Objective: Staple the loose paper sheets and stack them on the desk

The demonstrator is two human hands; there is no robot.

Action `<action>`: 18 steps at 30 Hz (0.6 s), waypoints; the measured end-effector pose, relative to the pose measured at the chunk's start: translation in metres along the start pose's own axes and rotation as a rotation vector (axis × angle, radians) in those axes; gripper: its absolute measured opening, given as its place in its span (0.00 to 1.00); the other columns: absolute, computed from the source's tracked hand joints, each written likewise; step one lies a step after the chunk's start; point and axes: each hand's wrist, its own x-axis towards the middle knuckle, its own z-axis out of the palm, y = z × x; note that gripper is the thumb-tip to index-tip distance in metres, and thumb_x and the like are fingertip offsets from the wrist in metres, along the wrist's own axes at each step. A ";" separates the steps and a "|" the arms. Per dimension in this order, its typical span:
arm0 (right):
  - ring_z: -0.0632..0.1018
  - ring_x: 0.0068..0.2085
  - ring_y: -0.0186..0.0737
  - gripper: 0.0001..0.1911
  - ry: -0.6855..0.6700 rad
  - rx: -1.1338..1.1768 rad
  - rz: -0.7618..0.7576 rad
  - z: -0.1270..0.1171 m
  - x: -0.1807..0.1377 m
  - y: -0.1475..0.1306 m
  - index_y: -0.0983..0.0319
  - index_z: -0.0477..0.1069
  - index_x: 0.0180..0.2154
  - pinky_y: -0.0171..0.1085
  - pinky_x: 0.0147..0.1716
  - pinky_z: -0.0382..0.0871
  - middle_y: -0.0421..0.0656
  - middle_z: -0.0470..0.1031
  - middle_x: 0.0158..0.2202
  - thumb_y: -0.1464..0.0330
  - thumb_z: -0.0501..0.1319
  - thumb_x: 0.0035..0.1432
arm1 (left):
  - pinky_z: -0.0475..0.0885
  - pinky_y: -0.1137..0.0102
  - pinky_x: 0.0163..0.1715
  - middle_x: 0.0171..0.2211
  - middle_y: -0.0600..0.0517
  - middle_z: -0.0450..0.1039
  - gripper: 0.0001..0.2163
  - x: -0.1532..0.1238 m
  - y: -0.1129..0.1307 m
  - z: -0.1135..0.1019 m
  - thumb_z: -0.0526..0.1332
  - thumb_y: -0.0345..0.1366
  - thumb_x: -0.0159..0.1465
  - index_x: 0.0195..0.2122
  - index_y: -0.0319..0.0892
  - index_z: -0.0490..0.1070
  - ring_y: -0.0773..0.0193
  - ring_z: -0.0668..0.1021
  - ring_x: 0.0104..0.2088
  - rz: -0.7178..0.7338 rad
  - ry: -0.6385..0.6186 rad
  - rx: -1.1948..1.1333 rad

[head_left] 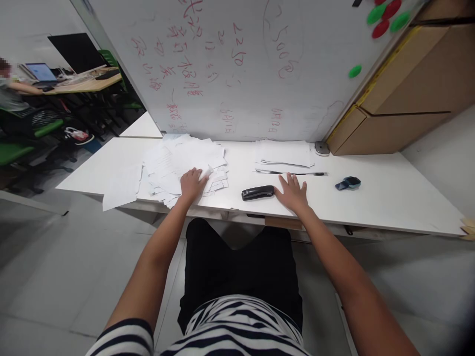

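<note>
My left hand [192, 184] rests on a messy heap of loose white papers [174, 160], fingers bent slightly and apart. A small curled piece of paper [206, 172] shows between its forefinger and thumb; whether they grip it is unclear. Flat on the desk, with fingers spread, lies my right hand [294, 194]. Its thumb is at the right end of a black stapler [258, 192], touching or nearly so. Just beyond its fingertips is a thin strip with black marks [308, 173]. Behind that sits a neater stack of white sheets [285, 153].
A whiteboard [241, 64] with red writing stands along the back of the white desk [374, 193]. To the right are a dark blue object [348, 183], a small grey device [321, 148] and cardboard boxes [404, 128]. A person [17, 94] sits at another desk, far left.
</note>
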 end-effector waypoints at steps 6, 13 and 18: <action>0.42 0.69 0.54 0.40 -0.016 0.008 -0.003 -0.001 0.000 0.001 0.58 0.45 0.68 0.62 0.62 0.38 0.50 0.39 0.71 0.45 0.33 0.63 | 0.64 0.62 0.46 0.43 0.44 0.74 0.16 -0.005 -0.002 -0.008 0.44 0.43 0.70 0.44 0.44 0.68 0.53 0.73 0.47 -0.157 0.095 -0.192; 0.43 0.69 0.55 0.39 -0.009 0.026 -0.010 0.001 0.001 0.002 0.58 0.46 0.68 0.63 0.62 0.38 0.50 0.39 0.71 0.45 0.34 0.63 | 0.63 0.68 0.30 0.25 0.52 0.66 0.14 -0.014 -0.006 -0.014 0.47 0.44 0.68 0.28 0.45 0.59 0.62 0.69 0.29 -0.237 0.199 -0.337; 0.43 0.69 0.54 0.39 -0.007 0.028 -0.002 0.000 0.001 0.001 0.58 0.46 0.68 0.63 0.62 0.38 0.50 0.40 0.71 0.44 0.34 0.63 | 0.68 0.65 0.39 0.33 0.48 0.72 0.10 -0.002 -0.007 -0.019 0.50 0.41 0.67 0.33 0.44 0.65 0.58 0.73 0.37 -0.243 0.182 -0.338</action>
